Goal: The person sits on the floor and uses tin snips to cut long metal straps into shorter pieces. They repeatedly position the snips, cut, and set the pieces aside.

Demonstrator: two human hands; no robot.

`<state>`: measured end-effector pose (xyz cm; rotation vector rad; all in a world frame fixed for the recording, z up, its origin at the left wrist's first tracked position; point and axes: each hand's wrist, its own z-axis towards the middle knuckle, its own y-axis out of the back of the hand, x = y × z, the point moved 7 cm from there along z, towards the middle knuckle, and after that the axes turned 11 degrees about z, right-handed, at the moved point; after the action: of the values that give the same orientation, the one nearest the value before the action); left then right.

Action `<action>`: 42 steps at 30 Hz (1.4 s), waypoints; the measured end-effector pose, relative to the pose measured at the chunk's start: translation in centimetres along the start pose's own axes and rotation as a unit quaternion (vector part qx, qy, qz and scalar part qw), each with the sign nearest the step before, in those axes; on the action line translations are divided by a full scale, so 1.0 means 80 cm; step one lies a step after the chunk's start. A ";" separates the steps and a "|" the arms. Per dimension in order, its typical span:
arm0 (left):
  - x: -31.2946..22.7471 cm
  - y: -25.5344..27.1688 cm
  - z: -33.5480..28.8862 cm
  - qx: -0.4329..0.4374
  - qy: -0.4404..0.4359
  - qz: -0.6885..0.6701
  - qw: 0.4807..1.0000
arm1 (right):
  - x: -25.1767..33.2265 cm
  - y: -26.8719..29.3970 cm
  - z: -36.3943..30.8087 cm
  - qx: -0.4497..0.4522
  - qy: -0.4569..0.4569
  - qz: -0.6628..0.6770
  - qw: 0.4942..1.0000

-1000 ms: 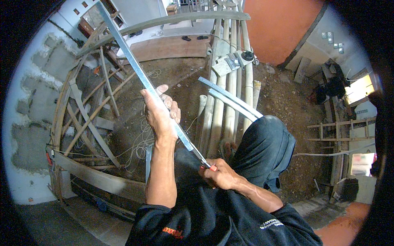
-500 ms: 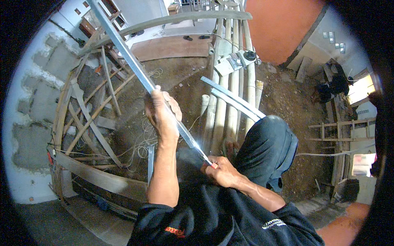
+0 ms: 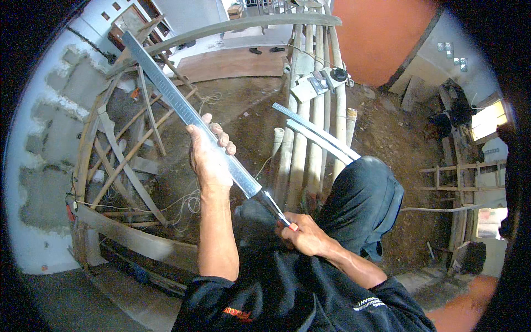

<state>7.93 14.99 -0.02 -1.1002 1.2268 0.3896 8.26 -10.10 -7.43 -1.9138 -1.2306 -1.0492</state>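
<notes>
A long, shiny metal strip with a ribbed face, seemingly a light steel profile (image 3: 173, 94), slants from the upper left down toward my body. My left hand (image 3: 211, 157) holds it partway along, palm beneath, thumb on one edge and fingertips over the other. At its near end is a slim dark tool with red-orange handle parts, which looks like tin snips (image 3: 271, 205). My right hand (image 3: 305, 235) is closed around the handles, close to my chest. Whether the jaws grip the metal is unclear. Two more metal profiles (image 3: 321, 138) reach out beside my bent knee (image 3: 357, 199).
Several bamboo poles (image 3: 298, 133) run away in front, with a pale power-tool-like object (image 3: 318, 83) on them. A timber frame (image 3: 119, 155) stands at left, with loose cord (image 3: 191, 202) on the dirt floor. A wooden ladder (image 3: 470, 169) is at right.
The profile has rolled so its broad ribbed face shows, and its far end has come into full view. My left hand has turned with it; my right hand has barely moved.
</notes>
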 end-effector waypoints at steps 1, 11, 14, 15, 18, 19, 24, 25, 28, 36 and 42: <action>0.001 -0.003 -0.001 0.014 -0.005 0.005 1.000 | 0.005 0.001 0.000 -0.003 0.017 -0.004 1.000; 0.013 -0.017 -0.009 0.015 0.016 0.022 1.000 | 0.028 0.004 -0.001 -0.027 0.037 -0.022 0.999; 0.014 -0.020 -0.010 0.015 0.020 0.022 0.999 | 0.028 0.005 0.000 -0.029 0.009 -0.035 0.999; 0.015 -0.020 -0.010 0.011 0.025 0.018 0.999 | 0.026 0.005 0.000 -0.026 -0.010 -0.041 0.999; 0.016 -0.020 -0.010 -0.006 0.030 0.030 0.999 | 0.029 0.004 -0.001 -0.029 -0.013 -0.039 0.999; 0.015 -0.021 -0.010 -0.004 0.028 0.029 0.999 | 0.033 0.005 -0.002 -0.034 0.007 -0.017 0.999; 0.012 -0.024 -0.010 0.010 0.012 0.022 1.000 | 0.032 0.006 -0.001 -0.038 0.010 0.012 0.999; 0.013 -0.024 -0.010 0.008 0.015 0.023 1.000 | 0.031 0.006 -0.001 -0.035 0.013 0.009 0.999; 0.014 -0.024 -0.009 0.004 0.020 0.025 0.999 | 0.030 0.006 0.001 -0.030 0.022 0.005 0.999; 0.014 -0.026 -0.010 0.013 0.016 0.020 1.000 | 0.026 0.008 0.002 -0.027 0.024 -0.004 0.999; 0.014 -0.025 -0.009 0.004 0.017 0.022 1.000 | 0.029 0.008 0.001 -0.028 -0.007 -0.009 1.000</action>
<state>9.44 13.12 -0.03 -1.0773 1.2830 0.4012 9.47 -9.27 -5.51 -1.9599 -1.2398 -1.0921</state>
